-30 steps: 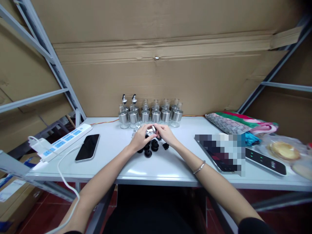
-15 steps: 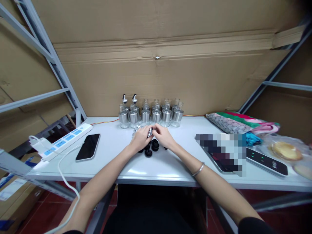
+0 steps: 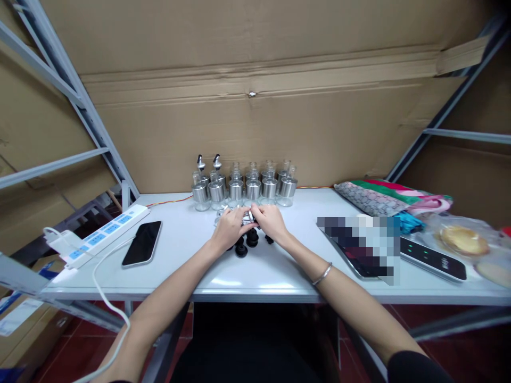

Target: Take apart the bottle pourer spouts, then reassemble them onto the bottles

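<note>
My left hand (image 3: pixel 228 230) and my right hand (image 3: pixel 272 221) meet over the middle of the table, fingers closed around a small silver-and-black pourer part (image 3: pixel 250 216). Fingers cover most of that part. Just below them lie several black ribbed stoppers (image 3: pixel 240 248), one (image 3: pixel 269 239) of them by my right wrist. Silver pieces (image 3: pixel 222 211) show partly behind my left hand. Beyond, several glass bottles (image 3: pixel 253 190) with metal bands stand in two rows. Two back-row bottles at the left carry pourer spouts (image 3: pixel 201 163).
On the left are a phone (image 3: pixel 142 243), a power strip (image 3: pixel 106 236) and a white cable (image 3: pixel 99 292). A tablet-like device (image 3: pixel 351 255), partly blurred out, a white-and-black device (image 3: pixel 433 259), bagged food (image 3: pixel 463 240) and colourful cloth (image 3: pixel 395 199) lie right. Cardboard (image 3: pixel 255 127) closes off the back.
The view has shifted slightly. My fingers have moved a little around the pourer part, with both hands still together, and a stopper near my right wrist shows more fully.
</note>
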A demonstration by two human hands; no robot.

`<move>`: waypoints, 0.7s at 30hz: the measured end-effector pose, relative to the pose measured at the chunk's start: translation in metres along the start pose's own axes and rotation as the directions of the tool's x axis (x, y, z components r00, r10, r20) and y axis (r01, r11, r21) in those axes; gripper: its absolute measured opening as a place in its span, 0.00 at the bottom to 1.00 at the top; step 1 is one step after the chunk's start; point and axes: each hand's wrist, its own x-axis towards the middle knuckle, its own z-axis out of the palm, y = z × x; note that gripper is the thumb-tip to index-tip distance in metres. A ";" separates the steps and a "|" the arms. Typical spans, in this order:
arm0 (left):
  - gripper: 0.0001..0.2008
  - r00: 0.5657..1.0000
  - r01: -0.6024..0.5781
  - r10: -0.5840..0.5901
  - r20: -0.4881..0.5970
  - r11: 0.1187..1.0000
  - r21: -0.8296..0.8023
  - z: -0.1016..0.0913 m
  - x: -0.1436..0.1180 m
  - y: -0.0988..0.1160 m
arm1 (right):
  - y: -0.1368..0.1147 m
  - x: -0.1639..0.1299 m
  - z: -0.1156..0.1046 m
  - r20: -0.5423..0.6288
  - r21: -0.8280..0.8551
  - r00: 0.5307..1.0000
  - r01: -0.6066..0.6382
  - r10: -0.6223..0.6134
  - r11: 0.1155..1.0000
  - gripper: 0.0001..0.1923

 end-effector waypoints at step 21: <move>0.27 0.992 0.128 -0.128 0.012 0.967 -0.219 -0.015 0.005 0.014 | -0.006 -0.008 0.001 -0.136 0.280 0.990 0.078 -0.041 0.957 0.25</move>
